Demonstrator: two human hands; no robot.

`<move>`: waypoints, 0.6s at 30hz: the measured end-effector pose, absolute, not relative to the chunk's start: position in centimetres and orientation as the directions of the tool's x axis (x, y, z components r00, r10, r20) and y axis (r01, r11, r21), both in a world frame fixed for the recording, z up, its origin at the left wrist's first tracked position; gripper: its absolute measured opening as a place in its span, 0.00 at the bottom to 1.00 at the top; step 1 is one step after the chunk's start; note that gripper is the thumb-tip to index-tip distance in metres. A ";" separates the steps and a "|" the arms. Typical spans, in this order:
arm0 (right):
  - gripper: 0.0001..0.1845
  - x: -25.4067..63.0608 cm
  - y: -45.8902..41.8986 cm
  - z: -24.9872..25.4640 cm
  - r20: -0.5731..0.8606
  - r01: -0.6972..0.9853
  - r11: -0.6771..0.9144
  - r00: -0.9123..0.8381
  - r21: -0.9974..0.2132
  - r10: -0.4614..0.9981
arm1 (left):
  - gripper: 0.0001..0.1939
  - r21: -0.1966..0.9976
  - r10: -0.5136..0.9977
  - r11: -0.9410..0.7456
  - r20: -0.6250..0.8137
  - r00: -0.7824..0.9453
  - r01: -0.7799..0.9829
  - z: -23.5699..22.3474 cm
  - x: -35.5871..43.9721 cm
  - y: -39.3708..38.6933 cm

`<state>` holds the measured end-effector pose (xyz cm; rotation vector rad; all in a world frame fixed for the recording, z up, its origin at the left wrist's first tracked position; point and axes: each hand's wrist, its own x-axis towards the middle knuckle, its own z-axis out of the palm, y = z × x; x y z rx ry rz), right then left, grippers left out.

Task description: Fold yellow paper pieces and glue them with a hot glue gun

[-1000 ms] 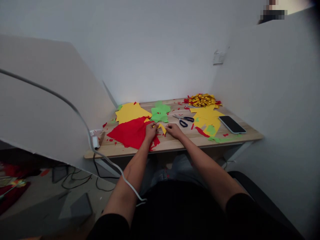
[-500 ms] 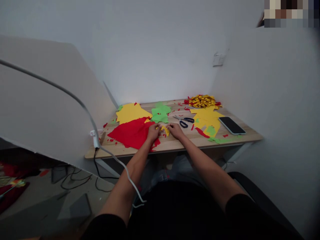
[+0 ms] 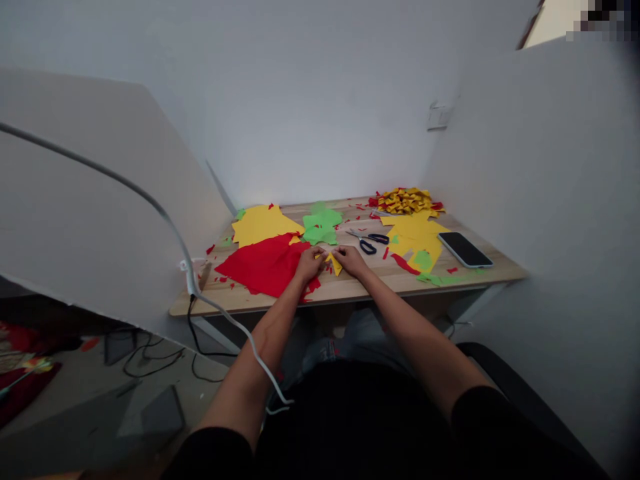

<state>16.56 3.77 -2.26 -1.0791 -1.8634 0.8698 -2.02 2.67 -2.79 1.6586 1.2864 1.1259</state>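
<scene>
Between my two hands is a small yellow paper piece (image 3: 335, 264), pinched from both sides. My left hand (image 3: 311, 263) has its fingers closed on the piece's left part, above the right edge of a large red sheet (image 3: 263, 267). My right hand (image 3: 350, 259) grips the piece near its top right, fingers pressed together. The fingertips nearly meet, and part of the piece is hidden behind them. Open scissors with dark handles (image 3: 369, 245) lie just beyond my right hand. Green sheets (image 3: 321, 225) lie beyond both hands.
A yellow sheet (image 3: 260, 225) lies at the back left. A heap of folded yellow and red pieces (image 3: 406, 201) sits at the back right, beyond more yellow sheets (image 3: 417, 233) and a phone (image 3: 465, 249). Red scraps dot the wooden table (image 3: 365, 283). A white cable (image 3: 235, 320) crosses my left arm.
My left hand has shifted slightly to the right, closer to my right hand. The yellow piece has moved a little right with it. Things on the table stay in place.
</scene>
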 end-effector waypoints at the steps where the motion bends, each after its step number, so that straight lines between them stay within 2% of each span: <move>1: 0.18 16.5 3.8 -2.2 0.293 0.355 0.400 -0.320 -0.845 0.901 | 0.19 0.920 0.975 -0.220 0.194 0.112 0.326 -2.8 -2.0 2.7; 18: 0.18 16.6 3.6 -2.1 0.287 0.368 0.401 -0.327 -0.839 0.900 | 0.19 0.928 0.975 -0.217 0.195 0.103 0.304 -2.7 -1.9 2.4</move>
